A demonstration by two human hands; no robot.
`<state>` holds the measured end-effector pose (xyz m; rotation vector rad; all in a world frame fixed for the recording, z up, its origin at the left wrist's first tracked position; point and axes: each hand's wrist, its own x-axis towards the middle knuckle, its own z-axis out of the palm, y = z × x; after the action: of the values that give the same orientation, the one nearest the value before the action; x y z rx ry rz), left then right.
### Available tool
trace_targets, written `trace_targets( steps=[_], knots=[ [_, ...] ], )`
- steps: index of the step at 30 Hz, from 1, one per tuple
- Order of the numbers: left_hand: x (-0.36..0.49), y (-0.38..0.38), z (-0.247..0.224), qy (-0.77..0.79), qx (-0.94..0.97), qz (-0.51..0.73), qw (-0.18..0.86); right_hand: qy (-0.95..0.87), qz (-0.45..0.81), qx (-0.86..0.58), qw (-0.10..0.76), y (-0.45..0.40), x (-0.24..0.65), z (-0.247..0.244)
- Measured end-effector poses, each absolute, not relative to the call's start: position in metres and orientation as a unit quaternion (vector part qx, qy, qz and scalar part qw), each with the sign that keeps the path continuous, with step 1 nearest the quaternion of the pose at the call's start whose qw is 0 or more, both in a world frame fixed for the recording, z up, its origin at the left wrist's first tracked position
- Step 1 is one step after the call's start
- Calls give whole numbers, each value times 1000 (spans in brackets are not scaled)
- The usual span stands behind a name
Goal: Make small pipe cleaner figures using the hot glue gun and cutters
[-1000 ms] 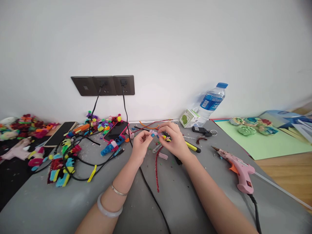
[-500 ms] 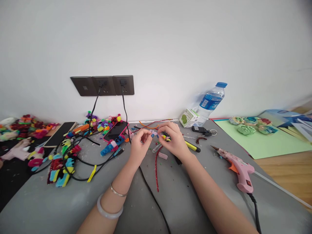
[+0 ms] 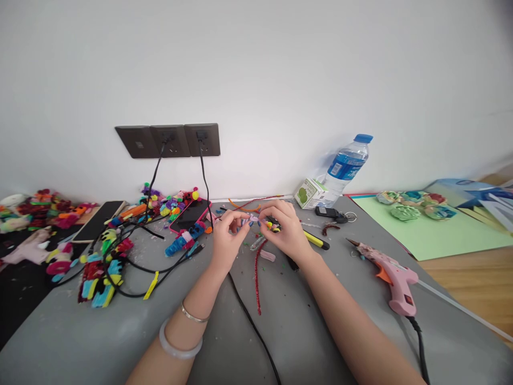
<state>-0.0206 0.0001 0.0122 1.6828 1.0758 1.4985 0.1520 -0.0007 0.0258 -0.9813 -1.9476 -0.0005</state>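
Between my fingertips is a small lilac fuzzy piece (image 3: 254, 218), which looks like pipe cleaner. My left hand (image 3: 230, 235) pinches its left end with thumb and forefinger. My right hand (image 3: 285, 229) pinches the right end, its fingers curled over. Below the hands a red glittery pipe cleaner (image 3: 257, 278) lies on the grey table (image 3: 280, 331), beside a short pale pink piece (image 3: 267, 256). A yellow utility knife (image 3: 316, 240) sits partly behind my right hand. Small colourful bits behind the fingers are partly hidden.
A pink glue gun (image 3: 395, 280) lies at right with its cord. Black cables (image 3: 132, 267) loop among fuzzy figures (image 3: 100, 278) and a phone (image 3: 100, 220) at left. At the back stand a leaning water bottle (image 3: 347, 168) and a small box (image 3: 310, 193); keys (image 3: 335, 215) lie nearby.
My left hand has shifted slightly left, and more of the lilac piece shows between the fingertips. My right hand has hardly moved.
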Motion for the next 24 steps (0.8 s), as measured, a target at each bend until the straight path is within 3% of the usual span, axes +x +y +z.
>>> trace_targets(
  steps=[24],
  knots=[
    [-20, 4, 9, 391, 616, 573, 375, -793, 1, -395, 464, -1, 153, 28]
  ],
)
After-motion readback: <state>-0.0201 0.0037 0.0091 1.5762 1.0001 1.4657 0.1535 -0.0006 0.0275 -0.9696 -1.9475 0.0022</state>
